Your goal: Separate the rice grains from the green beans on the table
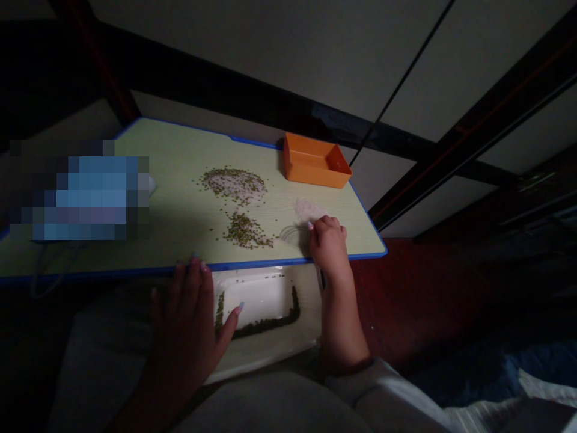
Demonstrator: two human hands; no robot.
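Observation:
My right hand rests on the tabletop near the right end, fingers curled down and together. Whatever its fingertips hold, if anything, is hidden. Just beyond it lies a thin patch of pale grains, with curved streaks to its left. A pile of small green beans sits to the left of this hand. Farther back is a pile of pale grains mixed with green beans. My left hand is spread, fingertips by the table's front edge and thumb over a white tub. Green beans line the tub's inner edges.
An orange open box stands at the back right of the light yellow, blue-edged table. A blurred-out blue item lies at the left, a cord-like loop below it. Cabinet panels rise behind; reddish floor shows at right.

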